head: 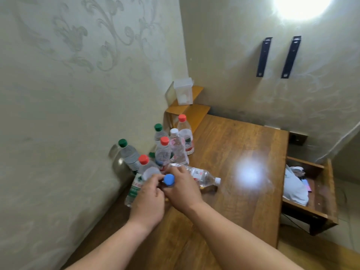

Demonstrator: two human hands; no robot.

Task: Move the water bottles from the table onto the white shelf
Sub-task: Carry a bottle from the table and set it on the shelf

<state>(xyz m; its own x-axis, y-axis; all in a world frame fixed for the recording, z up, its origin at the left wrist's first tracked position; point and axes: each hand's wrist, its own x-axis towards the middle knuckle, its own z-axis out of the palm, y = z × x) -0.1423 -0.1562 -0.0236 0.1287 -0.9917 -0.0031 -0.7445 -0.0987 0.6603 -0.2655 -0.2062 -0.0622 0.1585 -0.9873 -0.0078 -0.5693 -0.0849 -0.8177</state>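
Observation:
Several clear water bottles stand clustered on the wooden table (239, 145) by the left wall, with red caps (182, 118), green caps (122, 142) and a white cap (174, 131). One white-capped bottle (206, 177) lies on its side. My right hand (183, 189) is closed around the neck of a blue-capped bottle (168, 180). Touching it on the left, my left hand (149, 199) curls around a tilted bottle with a green-and-white label (134, 190). The white shelf is not in view.
A small orange corner shelf (196, 112) behind the bottles carries a translucent plastic box (183, 92). On the right an open wooden drawer (311, 193) holds a white bag. Two black brackets (276, 56) hang on the far wall.

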